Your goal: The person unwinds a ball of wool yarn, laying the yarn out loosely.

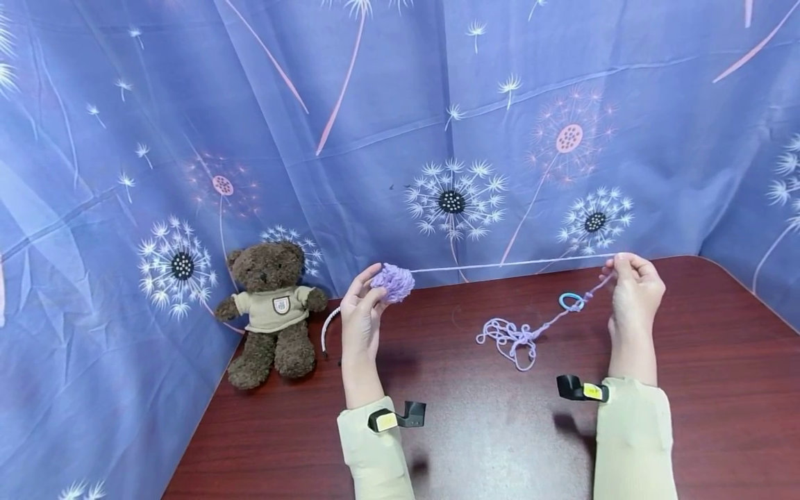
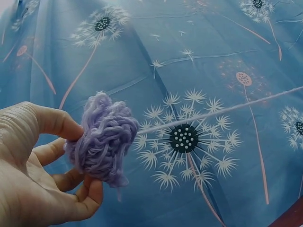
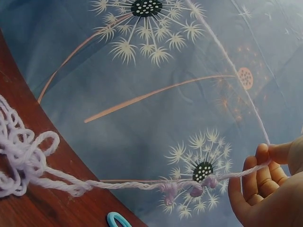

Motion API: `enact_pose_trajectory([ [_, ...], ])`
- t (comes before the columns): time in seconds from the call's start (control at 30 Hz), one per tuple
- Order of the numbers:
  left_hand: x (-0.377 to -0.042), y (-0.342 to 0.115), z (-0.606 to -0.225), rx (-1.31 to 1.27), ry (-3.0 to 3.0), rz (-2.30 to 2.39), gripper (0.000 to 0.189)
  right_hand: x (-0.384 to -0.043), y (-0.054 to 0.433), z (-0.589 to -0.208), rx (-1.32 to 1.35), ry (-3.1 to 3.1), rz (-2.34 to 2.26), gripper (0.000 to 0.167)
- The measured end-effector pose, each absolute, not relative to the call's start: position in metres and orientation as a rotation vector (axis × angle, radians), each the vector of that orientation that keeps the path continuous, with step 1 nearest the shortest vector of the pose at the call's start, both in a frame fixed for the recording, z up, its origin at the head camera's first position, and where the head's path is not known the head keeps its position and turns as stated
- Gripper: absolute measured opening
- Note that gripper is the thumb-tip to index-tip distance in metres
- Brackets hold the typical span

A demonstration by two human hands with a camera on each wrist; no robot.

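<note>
My left hand (image 1: 361, 312) holds a small bundle of purple yarn (image 2: 104, 137) between thumb and fingers, raised above the table. From the bundle a single strand (image 1: 512, 264) runs taut across to my right hand (image 1: 634, 295), which pinches it between thumb and fingertips. Below the right hand, a knotted length of the same yarn (image 3: 128, 185) slants down to a loose, looped tangle (image 1: 515, 340) on the table. A light blue ring (image 1: 571, 301) is beside the knotted length; whether the yarn passes through it I cannot tell.
A brown teddy bear (image 1: 269, 312) in a beige shirt sits at the back left, against the blue dandelion-print cloth (image 1: 375, 173). Near the left wrist a white braided cord (image 1: 326, 330) curves down to the dark red wooden table (image 1: 475, 430). Black mounts are strapped on both sleeves.
</note>
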State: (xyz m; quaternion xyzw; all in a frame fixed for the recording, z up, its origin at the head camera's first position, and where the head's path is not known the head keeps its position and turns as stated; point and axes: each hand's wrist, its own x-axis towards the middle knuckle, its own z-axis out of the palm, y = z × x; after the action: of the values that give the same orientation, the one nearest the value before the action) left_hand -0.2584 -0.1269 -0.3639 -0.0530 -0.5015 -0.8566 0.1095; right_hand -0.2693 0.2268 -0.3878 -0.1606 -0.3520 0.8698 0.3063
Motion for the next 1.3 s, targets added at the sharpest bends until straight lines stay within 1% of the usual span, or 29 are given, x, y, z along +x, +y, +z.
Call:
enact_pose_trajectory([
  [0.27, -0.259, -0.127, -0.364, -0.143, -1.487, -2.516, 0.035, -0.273, 0.225, -0.393, -0.428, -1.114, 2.252, 0.017],
  [0.5, -0.259, -0.121, -0.366, -0.247, -1.658, -2.459, 0.032, -0.276, 0.221, -0.397, -0.420, -1.393, 2.204, 0.020],
  [0.6, -0.259, -0.118, -0.366, -0.287, -1.726, -2.430, 0.032, -0.276, 0.217, -0.396, -0.374, -1.501, 2.204, 0.021],
  [0.7, -0.258, -0.113, -0.365, -0.304, -1.773, -2.421, 0.033, -0.276, 0.207, -0.394, -0.279, -1.621, 2.177, 0.022],
  [0.8, -0.257, -0.107, -0.363, -0.314, -1.812, -2.426, 0.034, -0.276, 0.192, -0.390, -0.131, -1.865, 2.021, 0.010],
  [0.83, -0.257, -0.106, -0.363, -0.318, -1.821, -2.430, 0.033, -0.276, 0.185, -0.389, -0.076, -1.947, 1.956, 0.011],
  [0.93, -0.257, -0.102, -0.362, -0.334, -1.845, -2.438, 0.033, -0.277, 0.161, -0.384, 0.119, -2.159, 1.790, 0.027],
  [0.97, -0.257, -0.101, -0.362, -0.337, -1.849, -2.439, 0.034, -0.277, 0.152, -0.383, 0.186, -2.200, 1.763, 0.030],
  [1.17, -0.256, -0.099, -0.363, -0.364, -1.889, -2.412, 0.036, -0.275, 0.105, -0.383, 0.537, -2.374, 1.767, 0.034],
  [1.3, -0.256, -0.097, -0.363, -0.409, -1.927, -2.394, 0.037, -0.270, 0.087, -0.382, 0.630, -2.411, 1.876, 0.035],
])
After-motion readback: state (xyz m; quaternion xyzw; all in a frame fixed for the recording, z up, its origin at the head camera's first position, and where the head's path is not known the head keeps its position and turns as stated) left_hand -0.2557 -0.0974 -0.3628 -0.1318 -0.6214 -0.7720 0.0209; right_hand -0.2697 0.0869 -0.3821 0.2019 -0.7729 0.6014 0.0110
